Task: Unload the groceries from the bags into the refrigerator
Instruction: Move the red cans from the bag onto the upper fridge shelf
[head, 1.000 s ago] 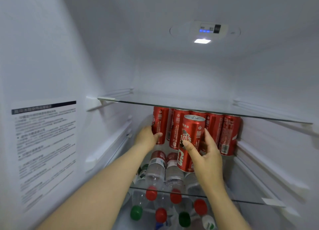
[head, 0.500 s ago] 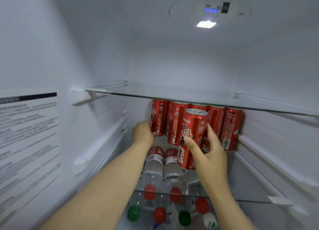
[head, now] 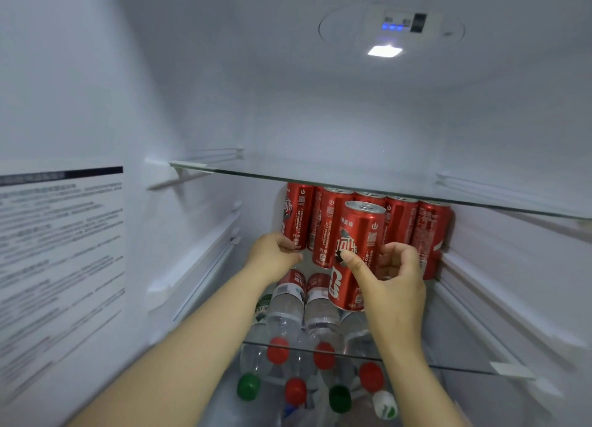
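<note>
Can [head: 358, 234]: upright under the upper glass shelf [head: 320, 175], just in front of the row of cans [head: 429, 231].
Right hand [head: 394, 285]: grips the can, thumb on its front, fingers [head: 400, 250] curled round its right side.
Left hand [head: 272, 256]: fingers curled on the lower part of the end can [head: 298, 215], leftmost in the row.
Bottles [head: 288, 308]: lying below, caps facing outward.

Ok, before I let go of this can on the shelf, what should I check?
1. Grip of the right hand on the front can: ok, thumb and fingers pinch it.
2. Can upright: ok.
3. Its base seated on the middle shelf: cannot tell, contact not visible.
4. Clearance under the upper shelf: ok, the can's top sits below it.
5. The back row standing: ok.
6. The left hand steadying the leftmost can: ok.
</note>
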### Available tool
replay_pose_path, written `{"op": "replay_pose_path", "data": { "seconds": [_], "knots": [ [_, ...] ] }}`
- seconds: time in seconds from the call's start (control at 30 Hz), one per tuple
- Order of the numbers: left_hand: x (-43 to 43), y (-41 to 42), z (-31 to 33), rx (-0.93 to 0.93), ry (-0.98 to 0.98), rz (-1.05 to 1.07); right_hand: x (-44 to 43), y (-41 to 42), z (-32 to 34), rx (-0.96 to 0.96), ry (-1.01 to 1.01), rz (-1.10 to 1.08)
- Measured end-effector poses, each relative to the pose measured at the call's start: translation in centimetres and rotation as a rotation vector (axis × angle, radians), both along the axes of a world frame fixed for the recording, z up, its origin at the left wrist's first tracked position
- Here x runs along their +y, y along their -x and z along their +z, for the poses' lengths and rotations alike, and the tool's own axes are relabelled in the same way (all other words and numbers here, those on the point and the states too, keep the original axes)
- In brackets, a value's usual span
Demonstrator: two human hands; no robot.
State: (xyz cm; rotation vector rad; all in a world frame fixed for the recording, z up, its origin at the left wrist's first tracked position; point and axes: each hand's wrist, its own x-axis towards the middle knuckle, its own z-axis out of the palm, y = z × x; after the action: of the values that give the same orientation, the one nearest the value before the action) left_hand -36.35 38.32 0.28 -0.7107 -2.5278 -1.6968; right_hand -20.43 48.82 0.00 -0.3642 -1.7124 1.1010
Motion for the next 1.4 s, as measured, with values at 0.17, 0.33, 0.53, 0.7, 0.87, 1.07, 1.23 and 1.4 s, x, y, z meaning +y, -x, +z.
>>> {"op": "replay_pose_path", "data": {
  "seconds": [0.17, 0.33, 0.53, 0.7, 0.87, 1.07, 1.23, 1.4],
  "knots": [
    [-1.8, -3.6, -0.3, -0.076, -0.053, -0.24, 0.3, 0.2, -0.3, 0.012, -0.023, 0.034],
    [-1.9, -4.7, -0.6, 0.007, -0.04, -0.222, 0.7, 0.9, -0.6, -0.143, -0.074, 0.197],
    [-1.2, -5.1, -0.5, 0.136, -0.023, -0.094, 0.7, 1.3, -0.8, -0.196, -0.013, 0.271],
    [-0.2, -5.2, 0.0, 0.19, -0.015, -0.083, 1.0, 0.8, -0.9, -0.181, 0.03, 0.179],
    [0.0, -4.8, -0.2, 0.192, -0.029, -0.053, 1.1, 0.5, -1.3, -0.237, -0.004, 0.075],
    [-0.2, -3.2, -0.2, 0.17, -0.032, 0.07, 0.4, 0.3, -1.4, -0.458, -0.204, -0.056],
    [0.0, -2.0, -0.1, 0.162, -0.003, 0.095, 0.2, 0.5, -1.2, -0.54, -0.276, -0.104],
    [0.4, -1.3, -0.2, 0.187, 0.074, 0.1, 0.2, 0.5, -1.3, -0.579, -0.317, -0.119]
  ]
}}
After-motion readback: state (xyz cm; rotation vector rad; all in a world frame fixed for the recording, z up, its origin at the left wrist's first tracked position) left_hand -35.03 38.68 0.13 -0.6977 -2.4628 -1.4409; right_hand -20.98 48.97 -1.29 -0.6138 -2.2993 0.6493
